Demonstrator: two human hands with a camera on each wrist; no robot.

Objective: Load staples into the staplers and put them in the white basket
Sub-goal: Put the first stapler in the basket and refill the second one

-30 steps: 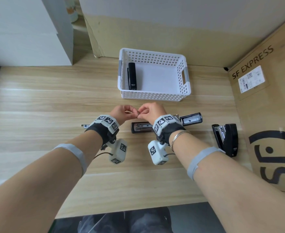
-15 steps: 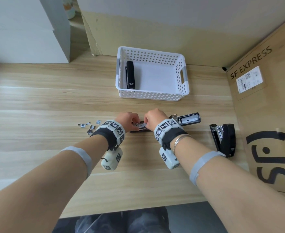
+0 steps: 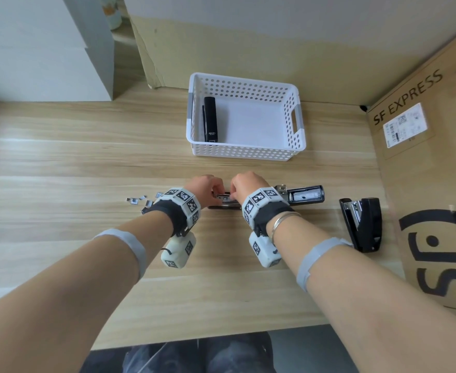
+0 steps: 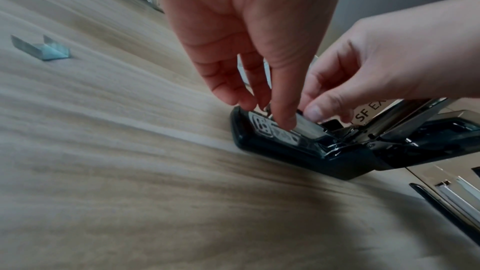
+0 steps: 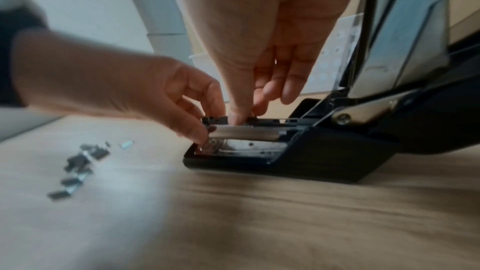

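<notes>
A black stapler [image 3: 305, 196] lies opened flat on the wooden table, its lid swung out to the right. Both hands meet over its metal magazine [image 4: 309, 129]. My left hand [image 3: 216, 191] pinches at the magazine's front end with thumb and curled fingers. Beside it my right hand [image 3: 235, 192] pinches along the rail. The staple strip between the fingertips is mostly hidden. A second black stapler [image 3: 361, 224] lies at the right. The white basket [image 3: 245, 153] stands behind with one black stapler [image 3: 210, 119] inside.
Several loose staple pieces [image 3: 140, 201] lie scattered just left of my left wrist. A cardboard box marked SF EXPRESS [image 3: 423, 157] walls off the right side. White boxes [image 3: 46, 49] stand at the back left. The table's near edge [image 3: 208, 337] is close to my body.
Both hands have come down from a raised pinch above the table onto the open stapler's magazine. The view has shifted slightly.
</notes>
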